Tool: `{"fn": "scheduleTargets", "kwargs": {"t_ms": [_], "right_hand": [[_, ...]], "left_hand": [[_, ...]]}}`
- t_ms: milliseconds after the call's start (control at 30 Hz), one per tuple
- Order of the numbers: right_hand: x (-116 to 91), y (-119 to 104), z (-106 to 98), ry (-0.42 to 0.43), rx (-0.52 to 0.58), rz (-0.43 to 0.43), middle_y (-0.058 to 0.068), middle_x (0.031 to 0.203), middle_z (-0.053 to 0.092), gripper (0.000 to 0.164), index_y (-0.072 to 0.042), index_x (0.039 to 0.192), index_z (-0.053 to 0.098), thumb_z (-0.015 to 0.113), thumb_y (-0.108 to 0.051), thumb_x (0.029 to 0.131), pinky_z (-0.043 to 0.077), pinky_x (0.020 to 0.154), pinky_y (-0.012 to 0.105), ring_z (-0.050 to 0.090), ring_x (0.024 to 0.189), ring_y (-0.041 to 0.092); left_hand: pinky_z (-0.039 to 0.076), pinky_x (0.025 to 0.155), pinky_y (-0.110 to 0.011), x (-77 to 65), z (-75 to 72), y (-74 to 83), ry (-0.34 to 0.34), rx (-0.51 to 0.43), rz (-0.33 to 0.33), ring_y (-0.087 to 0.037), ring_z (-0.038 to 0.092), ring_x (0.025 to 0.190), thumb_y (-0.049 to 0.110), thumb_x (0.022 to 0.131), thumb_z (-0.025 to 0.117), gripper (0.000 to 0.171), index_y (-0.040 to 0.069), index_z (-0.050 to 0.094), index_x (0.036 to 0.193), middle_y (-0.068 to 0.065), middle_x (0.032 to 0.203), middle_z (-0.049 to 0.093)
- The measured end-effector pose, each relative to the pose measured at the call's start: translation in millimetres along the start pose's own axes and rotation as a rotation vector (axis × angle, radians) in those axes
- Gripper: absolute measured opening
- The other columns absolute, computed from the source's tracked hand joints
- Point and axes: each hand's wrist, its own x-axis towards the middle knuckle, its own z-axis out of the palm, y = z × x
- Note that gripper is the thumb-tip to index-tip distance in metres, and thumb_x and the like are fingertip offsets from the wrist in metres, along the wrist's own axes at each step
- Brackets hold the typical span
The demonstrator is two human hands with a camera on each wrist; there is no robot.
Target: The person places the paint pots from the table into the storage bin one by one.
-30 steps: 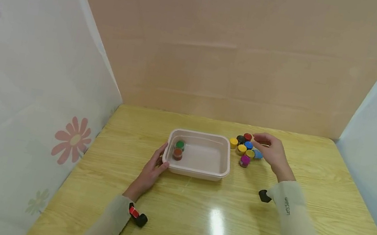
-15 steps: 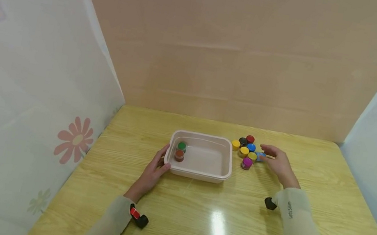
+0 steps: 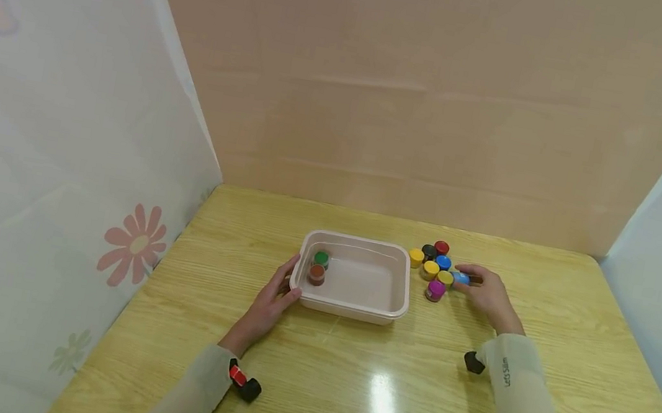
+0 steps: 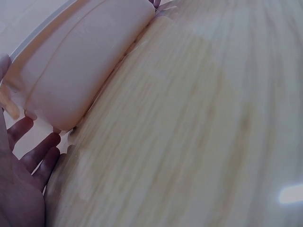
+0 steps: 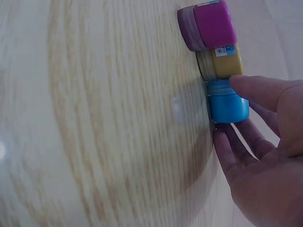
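At the right side of the table, my right hand (image 3: pixel 487 296) has its thumb and fingers around a light-blue paint jar (image 5: pixel 229 108). A mustard-lidded jar (image 5: pixel 228 64) touches that jar, and a purple jar (image 5: pixel 215 23) stands beyond it. My left hand (image 3: pixel 267 307) holds the left front corner of a pale pink plastic tray (image 3: pixel 347 306), with its thumb at the rim. In the left wrist view, several fingers (image 4: pixel 45 153) lie against the tray's outer wall. Inside the tray, at its left end, are a green-lidded jar (image 3: pixel 321 259) and a brown-red-lidded jar (image 3: pixel 316 275).
Close by the right hand cluster a red jar (image 3: pixel 441 248), a black jar (image 3: pixel 429 251), a darker blue jar (image 3: pixel 443 262) and two yellow jars (image 3: pixel 417 257). The wooden table (image 3: pixel 327 388) meets a tan back wall (image 3: pixel 421 141).
My right hand has moved from near the red jar down toward me to the light-blue jar and closed around it. The left hand stays at the tray; the view has shifted slightly.
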Motion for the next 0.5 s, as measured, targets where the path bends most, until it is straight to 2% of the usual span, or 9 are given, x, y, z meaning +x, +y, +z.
{"fn": "scheduleTargets", "kwargs": {"t_ms": [133, 233, 367, 500], "right_hand": [[-1, 1, 0, 0.003, -0.013, 0.008, 0.030, 0.151, 0.047, 0.048, 0.001, 0.147, 0.052, 0.063, -0.020, 0.105, 0.043, 0.110, 0.061, 0.050, 0.132, 0.047], [-2, 3, 0, 0.001, -0.021, 0.011, 0.030, 0.147, 0.050, 0.049, 0.002, 0.145, 0.053, 0.063, -0.024, 0.105, 0.047, 0.104, 0.056, 0.052, 0.128, 0.045], [-3, 5, -1, 0.004, -0.029, 0.014, 0.029, 0.142, 0.053, 0.049, 0.002, 0.144, 0.054, 0.063, -0.027, 0.105, 0.050, 0.098, 0.049, 0.054, 0.123, 0.042], [-3, 8, -2, 0.015, -0.040, 0.005, 0.029, 0.142, 0.054, 0.048, 0.002, 0.143, 0.055, 0.063, -0.027, 0.105, 0.050, 0.098, 0.050, 0.054, 0.124, 0.043]], "left_hand": [[0.032, 0.119, -0.059, -5.1, -0.9, 20.5, -0.015, -0.012, 0.009, -0.040, 0.043, 0.147, 0.012, 0.108, 0.053, 0.068, 0.017, 0.019, 0.167, -0.017, 0.169, 0.027], [0.032, 0.119, -0.060, -8.2, -0.1, 32.1, -0.015, -0.024, 0.011, -0.041, 0.043, 0.147, 0.011, 0.108, 0.053, 0.067, 0.016, 0.020, 0.167, -0.018, 0.168, 0.028], [0.031, 0.120, -0.059, -8.1, -0.2, 31.4, -0.016, -0.026, -0.001, -0.040, 0.042, 0.148, 0.013, 0.109, 0.053, 0.067, 0.019, 0.020, 0.167, -0.017, 0.169, 0.028], [0.032, 0.120, -0.057, -8.3, -1.8, 35.5, -0.025, -0.012, -0.007, -0.038, 0.042, 0.148, 0.014, 0.109, 0.053, 0.067, 0.018, 0.021, 0.167, -0.015, 0.170, 0.027]]}}
